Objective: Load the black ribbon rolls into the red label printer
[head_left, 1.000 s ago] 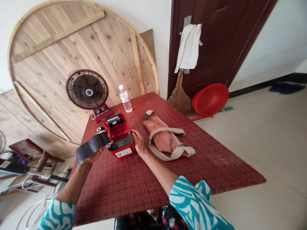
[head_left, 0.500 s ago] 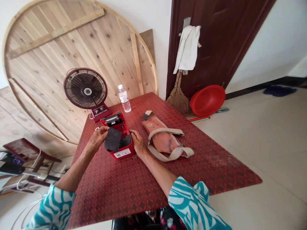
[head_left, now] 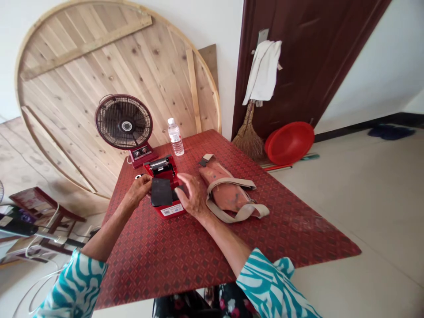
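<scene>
Plainly, the left hand [head_left: 137, 192] kept its grip pinched on the edge of a black strip [head_left: 161, 192], which lay draped over the left part of an open red machine [head_left: 165, 206]. At the strip's three o'clock, the right hand [head_left: 194, 196] had a loose grip, fingers parted and curved above the machine's side; whether its thumb touched the strip could not be told. The machine sat on a red patterned table [head_left: 159, 256], its lid [head_left: 161, 167] raised at twelve. Taking the machine as the dial's centre, a white-cored roll [head_left: 138, 176] showed at ten, partly hidden by the left hand, a dark red fan [head_left: 126, 126] stood near eleven, a clear bottle [head_left: 176, 138] upright just past twelve, and a strapped, stained orange pouch [head_left: 225, 190] lay at three. Beyond the table, a broom [head_left: 249, 140] leaned at two, beside a red basin [head_left: 293, 143].
</scene>
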